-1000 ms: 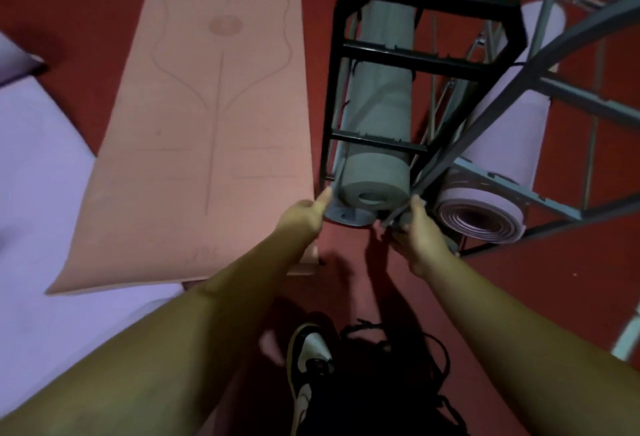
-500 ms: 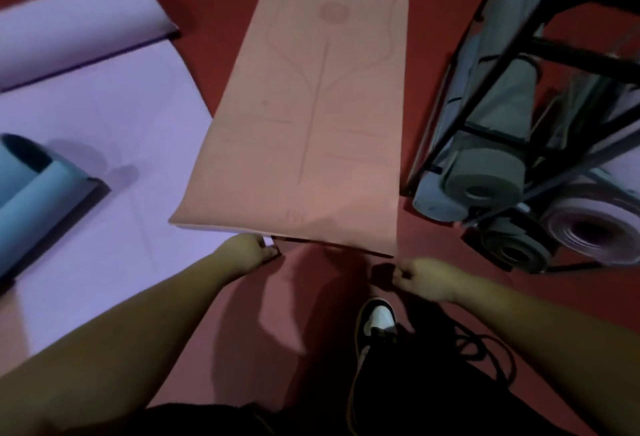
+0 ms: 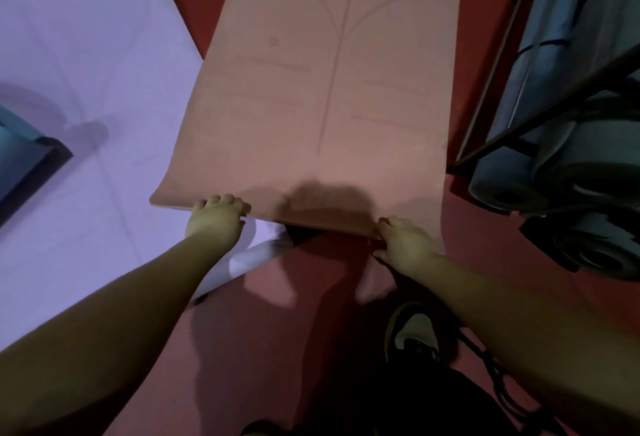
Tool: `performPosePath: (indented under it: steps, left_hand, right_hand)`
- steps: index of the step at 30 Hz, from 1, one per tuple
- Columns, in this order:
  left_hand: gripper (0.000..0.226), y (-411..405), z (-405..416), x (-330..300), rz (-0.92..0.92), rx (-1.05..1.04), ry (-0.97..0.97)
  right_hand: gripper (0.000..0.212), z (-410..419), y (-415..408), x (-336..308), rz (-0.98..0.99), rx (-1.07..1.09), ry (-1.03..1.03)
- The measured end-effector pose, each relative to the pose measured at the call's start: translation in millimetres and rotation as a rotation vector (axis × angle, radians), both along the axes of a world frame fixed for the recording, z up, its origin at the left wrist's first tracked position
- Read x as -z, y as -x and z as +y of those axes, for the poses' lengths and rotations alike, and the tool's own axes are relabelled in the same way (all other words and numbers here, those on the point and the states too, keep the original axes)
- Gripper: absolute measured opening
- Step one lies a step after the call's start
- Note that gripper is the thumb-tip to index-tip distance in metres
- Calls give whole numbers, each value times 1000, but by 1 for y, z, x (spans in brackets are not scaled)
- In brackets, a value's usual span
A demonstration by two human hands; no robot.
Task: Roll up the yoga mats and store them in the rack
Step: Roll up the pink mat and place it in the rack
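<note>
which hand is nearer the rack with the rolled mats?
Right. The right hand grips the pink mat's near edge by its right corner, the side nearest the rack. The left hand holds the same edge near the left corner, farther away.

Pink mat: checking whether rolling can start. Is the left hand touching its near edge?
Touching. The head view shows the left hand with fingers curled over the pink mat's near edge.

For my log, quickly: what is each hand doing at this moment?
Left hand: grips the near edge of the pink yoga mat, fingers curled over it.
Right hand: holds the same edge near the right corner.
</note>
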State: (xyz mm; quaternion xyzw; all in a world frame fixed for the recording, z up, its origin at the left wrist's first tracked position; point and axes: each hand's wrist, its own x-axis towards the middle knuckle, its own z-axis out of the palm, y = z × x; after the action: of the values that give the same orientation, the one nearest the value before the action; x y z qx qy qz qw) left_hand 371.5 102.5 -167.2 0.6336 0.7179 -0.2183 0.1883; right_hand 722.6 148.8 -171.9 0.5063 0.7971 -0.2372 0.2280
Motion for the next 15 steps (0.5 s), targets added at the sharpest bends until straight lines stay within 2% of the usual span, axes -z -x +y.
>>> performPosePath:
  steps: [3,6,9,15]
  left_hand:
    - [36,3,1,10,54,21,30]
    - [44,4,-1,9,30,10,-22]
    - [39,8,-5,-9,-53,-42,-148]
    - [22,14,-28,-115,-79,26,-325]
  right_hand:
    - [30,0,3,8,20,-2,-42]
    - [30,1,5,0,60,4,-87]
    - [29,7,2,-28,143,50,-98]
    - [28,-4,-3,-129,157,93,-135]
